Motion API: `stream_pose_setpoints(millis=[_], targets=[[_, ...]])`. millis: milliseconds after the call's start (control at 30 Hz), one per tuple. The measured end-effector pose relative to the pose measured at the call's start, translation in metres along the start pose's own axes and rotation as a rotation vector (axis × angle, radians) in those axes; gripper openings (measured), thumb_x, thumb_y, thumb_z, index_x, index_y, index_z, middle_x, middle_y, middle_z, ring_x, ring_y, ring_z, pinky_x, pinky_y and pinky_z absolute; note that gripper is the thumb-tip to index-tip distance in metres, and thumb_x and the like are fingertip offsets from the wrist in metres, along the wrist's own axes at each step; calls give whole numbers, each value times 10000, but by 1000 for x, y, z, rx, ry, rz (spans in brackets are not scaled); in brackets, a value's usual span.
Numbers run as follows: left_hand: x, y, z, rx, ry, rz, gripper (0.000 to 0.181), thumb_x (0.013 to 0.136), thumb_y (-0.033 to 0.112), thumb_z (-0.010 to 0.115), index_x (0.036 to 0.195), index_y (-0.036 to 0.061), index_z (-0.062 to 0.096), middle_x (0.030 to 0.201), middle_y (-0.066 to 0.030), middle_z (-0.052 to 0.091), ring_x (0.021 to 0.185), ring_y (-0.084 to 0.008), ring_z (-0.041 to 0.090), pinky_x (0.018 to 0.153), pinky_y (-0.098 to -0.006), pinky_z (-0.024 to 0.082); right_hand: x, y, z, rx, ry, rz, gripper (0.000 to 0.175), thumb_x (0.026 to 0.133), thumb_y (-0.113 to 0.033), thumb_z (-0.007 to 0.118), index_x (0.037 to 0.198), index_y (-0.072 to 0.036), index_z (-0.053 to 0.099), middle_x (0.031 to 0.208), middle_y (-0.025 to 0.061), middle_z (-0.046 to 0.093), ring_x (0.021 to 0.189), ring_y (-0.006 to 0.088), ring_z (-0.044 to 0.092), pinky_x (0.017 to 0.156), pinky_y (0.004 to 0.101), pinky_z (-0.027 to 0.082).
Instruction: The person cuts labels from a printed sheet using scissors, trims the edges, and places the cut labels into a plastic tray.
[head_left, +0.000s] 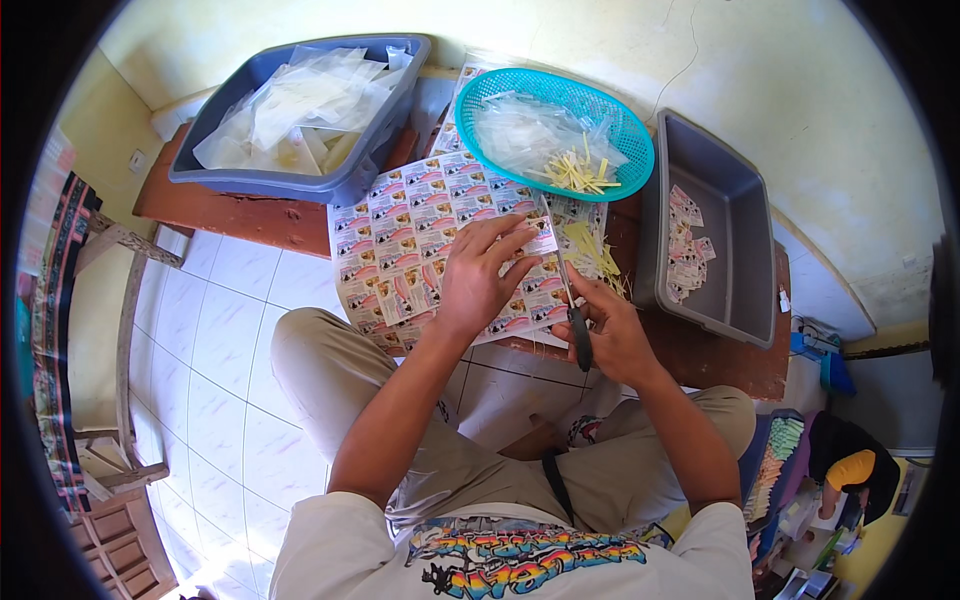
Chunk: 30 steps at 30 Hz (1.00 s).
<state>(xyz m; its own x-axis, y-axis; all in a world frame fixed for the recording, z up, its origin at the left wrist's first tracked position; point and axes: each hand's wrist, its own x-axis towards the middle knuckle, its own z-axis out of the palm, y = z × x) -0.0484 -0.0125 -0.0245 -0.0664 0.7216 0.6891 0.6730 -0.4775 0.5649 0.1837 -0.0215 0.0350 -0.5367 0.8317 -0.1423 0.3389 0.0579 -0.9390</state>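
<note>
My left hand (484, 274) holds a small printed paper label (541, 235) between thumb and fingers, above large sheets of printed labels (409, 217) on the bench. In my right hand (607, 322) is a pair of scissors (577, 330) with dark handles, the blades pointing away from me along the label's right edge. Whether the blades are apart cannot be made out. Thin yellowish paper strips (592, 247) lie just beyond my right hand. A turquoise oval basket (637, 161) behind the hands holds clear plastic pieces and yellow strips.
A blue-grey tub (262, 178) of translucent plastic bags stands at the back left of the reddish-brown wooden bench (300, 225). At the right, a grey tub (724, 202) holds cut labels (686, 255). A wall rises behind. Another person (855, 465) is at the lower right.
</note>
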Motion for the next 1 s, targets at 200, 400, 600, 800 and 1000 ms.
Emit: stream_pose_setpoints(millis=[200, 400, 600, 800, 1000], targets=[[1, 0, 0, -5, 7, 4, 426, 793, 138, 905, 1196, 100, 769, 1289, -101, 736, 1184, -319, 693, 999, -449, 547, 1, -3, 3, 122, 19, 48, 866, 893, -160, 889, 1636, -112, 447, 1169, 94, 584, 891, 118, 675, 649, 267, 580], [4, 3, 0, 18, 25, 22, 378, 816, 174, 892, 1154, 65, 763, 1278, -105, 735, 1133, -328, 699, 994, -461, 542, 4, 9, -2, -43, 77, -9, 888, 868, -262, 915, 1626, -118, 475, 1137, 112, 612, 904, 168, 682, 788, 342, 581], [5, 3, 1, 8, 17, 13, 464, 810, 165, 895, 1237, 69, 740, 1307, -108, 727, 1132, -328, 698, 987, -452, 540, 6, 21, -7, -639, 143, -91, 844, 836, -242, 916, 1573, -84, 537, 1172, 182, 635, 952, 285, 683, 896, 403, 568], [6, 6, 5, -16, 1, 11, 516, 799, 155, 900, 1279, 77, 728, 1319, -106, 721, 1128, -326, 693, 983, -441, 541, 6, 29, -6, -670, 134, -23, 771, 807, -83, 815, 1533, -73, 556, 1207, 205, 605, 1029, 369, 682, 936, 460, 568], [8, 10, 8, -11, -16, -1, 532, 784, 155, 926, 1278, 90, 738, 1323, -96, 730, 1194, -308, 692, 1009, -431, 553, 9, 29, -3, -806, 112, 29, 761, 809, -81, 770, 1535, -92, 542, 1286, 200, 585, 1137, 387, 671, 965, 477, 577]])
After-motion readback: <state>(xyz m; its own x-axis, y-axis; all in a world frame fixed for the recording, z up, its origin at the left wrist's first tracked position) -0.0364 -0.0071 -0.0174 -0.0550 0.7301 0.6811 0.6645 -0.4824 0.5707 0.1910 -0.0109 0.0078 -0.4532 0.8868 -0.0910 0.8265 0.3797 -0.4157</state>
